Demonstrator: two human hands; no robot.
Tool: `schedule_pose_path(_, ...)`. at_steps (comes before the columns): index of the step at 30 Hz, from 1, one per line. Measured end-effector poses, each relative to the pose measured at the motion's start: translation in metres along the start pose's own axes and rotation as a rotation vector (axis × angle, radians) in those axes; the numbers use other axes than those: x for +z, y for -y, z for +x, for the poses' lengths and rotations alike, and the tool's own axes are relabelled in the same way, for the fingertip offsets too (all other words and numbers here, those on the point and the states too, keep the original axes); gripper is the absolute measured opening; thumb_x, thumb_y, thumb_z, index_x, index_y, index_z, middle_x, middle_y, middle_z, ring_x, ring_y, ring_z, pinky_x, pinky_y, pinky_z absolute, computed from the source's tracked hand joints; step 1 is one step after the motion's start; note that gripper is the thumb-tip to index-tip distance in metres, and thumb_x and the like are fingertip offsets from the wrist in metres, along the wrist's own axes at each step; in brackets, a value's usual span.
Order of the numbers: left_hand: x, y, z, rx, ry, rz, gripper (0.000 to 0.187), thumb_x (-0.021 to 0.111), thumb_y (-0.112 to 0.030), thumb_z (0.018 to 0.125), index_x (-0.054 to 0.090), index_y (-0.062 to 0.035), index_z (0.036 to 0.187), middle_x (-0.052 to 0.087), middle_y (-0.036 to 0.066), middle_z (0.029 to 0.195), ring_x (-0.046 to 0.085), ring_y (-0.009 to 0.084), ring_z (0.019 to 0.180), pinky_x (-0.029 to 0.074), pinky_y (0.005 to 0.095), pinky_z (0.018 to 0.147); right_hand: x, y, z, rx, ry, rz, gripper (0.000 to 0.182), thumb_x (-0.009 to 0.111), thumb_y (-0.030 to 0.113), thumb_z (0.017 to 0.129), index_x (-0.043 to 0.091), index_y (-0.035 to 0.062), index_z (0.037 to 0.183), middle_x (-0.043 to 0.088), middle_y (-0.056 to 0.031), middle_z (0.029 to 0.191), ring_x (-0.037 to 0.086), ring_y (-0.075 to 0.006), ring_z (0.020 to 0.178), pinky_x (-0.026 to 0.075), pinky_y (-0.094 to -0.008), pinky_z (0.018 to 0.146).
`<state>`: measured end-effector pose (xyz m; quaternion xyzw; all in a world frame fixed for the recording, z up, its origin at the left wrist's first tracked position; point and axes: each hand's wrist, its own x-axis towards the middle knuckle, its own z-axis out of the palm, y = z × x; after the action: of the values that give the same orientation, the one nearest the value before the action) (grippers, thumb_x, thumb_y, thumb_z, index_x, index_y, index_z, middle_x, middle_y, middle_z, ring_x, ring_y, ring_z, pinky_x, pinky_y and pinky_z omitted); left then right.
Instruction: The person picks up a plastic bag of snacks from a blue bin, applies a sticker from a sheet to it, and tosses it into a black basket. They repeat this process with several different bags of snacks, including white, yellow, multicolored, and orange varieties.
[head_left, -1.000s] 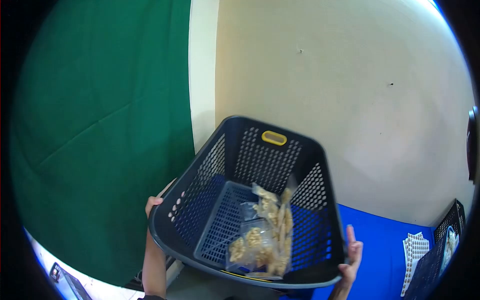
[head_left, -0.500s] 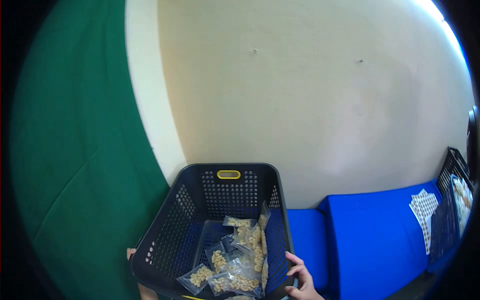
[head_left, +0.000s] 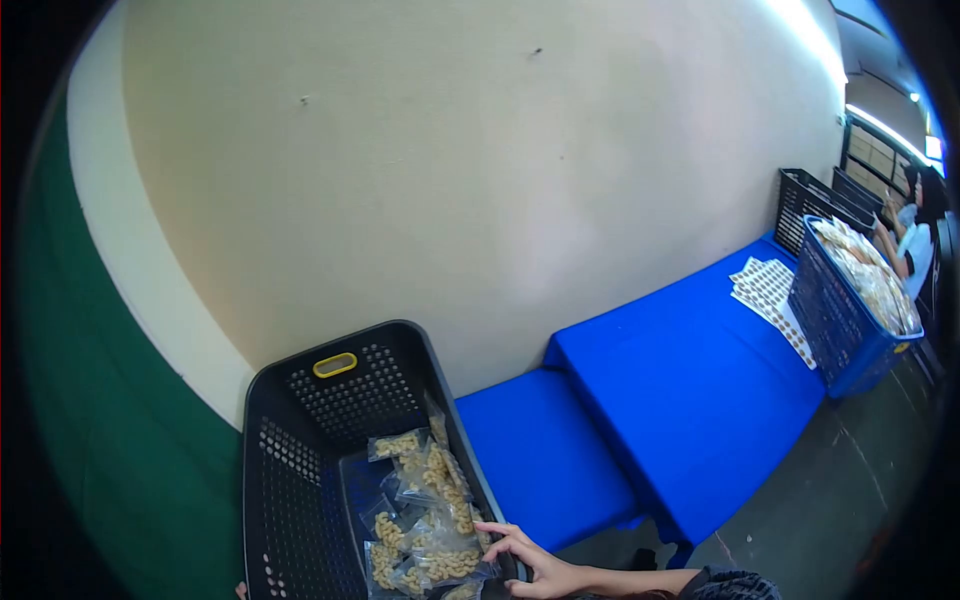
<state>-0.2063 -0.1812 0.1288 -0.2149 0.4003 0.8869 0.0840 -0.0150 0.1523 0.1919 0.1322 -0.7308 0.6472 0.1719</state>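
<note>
A large dark basket point(head_left: 290, 450) with a yellow-edged handle hole stands at the lower left. Inside it, toward its right side, lie several clear packets of pale nuts point(head_left: 430, 505). My right hand point(head_left: 530, 565) is on the basket's right rim, its fingers apart and curved over the edge. Of my left hand point(head_left: 241, 591) only a fingertip shows, outside the basket's left side at the bottom edge; the rest is hidden.
A blue-covered table point(head_left: 690, 370) is on the right, with sheets of round stickers point(head_left: 775, 300) on it. Beyond are a blue basket full of packets point(head_left: 850, 310), black crates point(head_left: 800, 205) and a person point(head_left: 915, 245). Green cloth point(head_left: 110, 430) hangs left.
The view has swung right, so the basket appears farther left and tilted. More of the table, the filled blue basket and a person now show. My right hand remains at the rim.
</note>
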Motion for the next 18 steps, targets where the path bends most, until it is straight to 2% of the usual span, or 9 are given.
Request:
schedule_pose_path(3, 0.007, 0.015, 0.003, -0.012, -0.046, 0.02, 0.044, 0.041, -0.031, 0.073, 0.044, 0.0018, 0.102, 0.051, 0.011, 0.094, 0.052, 0.0208, 0.081, 0.042, 0.029, 0.072, -0.001, 0.001, -0.001, 0.03, -0.015, 0.017, 0.045, 0.051, 0.04, 0.072, 0.039, 0.0063, 0.1, 0.021, -0.0134, 0.124, 0.034, -0.0159, 0.067, 0.033, -0.0296, 0.064)
schedule_pose_path(4, 0.009, 0.021, 0.003, -0.014, -0.066, 0.025, 0.043, 0.042, -0.031, 0.073, 0.044, 0.0017, 0.102, 0.051, 0.011, 0.094, 0.052, 0.0207, 0.081, 0.042, 0.0289, 0.072, -0.005, 0.006, 0.0, 0.07, 0.049, 0.02, 0.047, 0.05, 0.04, 0.073, 0.037, 0.0069, 0.105, 0.017, -0.0162, 0.126, 0.039, -0.0216, 0.086, 0.032, -0.0365, 0.076)
schedule_pose_path(5, 0.012, 0.026, 0.002, -0.021, -0.084, 0.036, 0.043, 0.042, -0.03, 0.073, 0.044, 0.0015, 0.101, 0.051, 0.011, 0.093, 0.051, 0.0206, 0.081, 0.042, 0.0288, 0.072, -0.009, 0.008, 0.001, 0.08, 0.029, 0.011, 0.047, 0.05, 0.04, 0.073, 0.037, 0.0069, 0.105, 0.017, -0.0162, 0.126, 0.039, -0.0216, 0.086, 0.032, -0.0365, 0.076)
schedule_pose_path(7, 0.017, 0.039, -0.001, -0.028, -0.113, 0.057, 0.041, 0.042, -0.03, 0.074, 0.045, 0.0013, 0.1, 0.051, 0.011, 0.093, 0.051, 0.0204, 0.081, 0.042, 0.0285, 0.072, -0.007, 0.004, -0.002, 0.134, 0.062, 0.076, 0.035, 0.049, 0.009, 0.065, 0.039, 0.0062, 0.098, 0.015, -0.0184, 0.129, 0.012, -0.0292, 0.121, 0.013, -0.0397, 0.096)
schedule_pose_path(9, 0.026, 0.055, -0.007, -0.032, -0.14, 0.076, 0.04, 0.042, -0.03, 0.074, 0.046, 0.001, 0.1, 0.051, 0.011, 0.093, 0.051, 0.0203, 0.081, 0.041, 0.0282, 0.073, -0.007, -0.001, -0.004, 0.121, 0.085, 0.034, 0.04, 0.046, 0.02, 0.073, 0.036, 0.0058, 0.109, 0.013, -0.0194, 0.128, 0.009, -0.0348, 0.12, 0.012, -0.0445, 0.094)
schedule_pose_path(11, 0.036, 0.074, -0.017, -0.041, -0.163, 0.083, 0.039, 0.043, -0.029, 0.075, 0.046, 0.0007, 0.099, 0.051, 0.011, 0.092, 0.051, 0.0201, 0.081, 0.041, 0.028, 0.073, -0.009, -0.007, -0.009, 0.006, 0.044, -0.316, 0.047, 0.048, 0.035, 0.075, 0.031, 0.0068, 0.11, 0.012, -0.0209, 0.127, 0.021, -0.0371, 0.113, 0.02, -0.0493, 0.089)
schedule_pose_path(12, 0.041, 0.084, -0.024, -0.042, -0.18, 0.085, 0.038, 0.043, -0.029, 0.075, 0.046, 0.0006, 0.099, 0.051, 0.01, 0.092, 0.051, 0.0201, 0.082, 0.041, 0.0278, 0.073, -0.009, -0.003, -0.012, 0.007, 0.034, -0.339, 0.047, 0.048, 0.035, 0.075, 0.031, 0.0068, 0.11, 0.012, -0.0209, 0.127, 0.021, -0.0371, 0.113, 0.02, -0.0493, 0.089)
schedule_pose_path(14, 0.052, 0.109, -0.04, -0.056, -0.201, 0.099, 0.037, 0.043, -0.029, 0.075, 0.047, 0.0003, 0.098, 0.052, 0.01, 0.091, 0.051, 0.0199, 0.082, 0.041, 0.0276, 0.073, -0.012, 0.015, -0.025, 0.244, -0.103, -0.59, 0.05, 0.048, 0.032, 0.075, 0.027, 0.0067, 0.113, 0.008, -0.0247, 0.127, -0.006, -0.0477, 0.116, 0.004, -0.0554, 0.091)
schedule_pose_path(18, 0.079, 0.165, -0.084, -0.093, -0.227, 0.135, 0.035, 0.044, -0.028, 0.076, 0.048, -0.0002, 0.096, 0.052, 0.01, 0.091, 0.05, 0.0196, 0.082, 0.04, 0.027, 0.074, -0.063, 0.055, -0.087, 0.276, -0.174, -0.644, 0.052, 0.05, 0.032, 0.074, 0.027, 0.0063, 0.113, 0.007, -0.0263, 0.126, -0.001, -0.0509, 0.114, 0.006, -0.0563, 0.091)
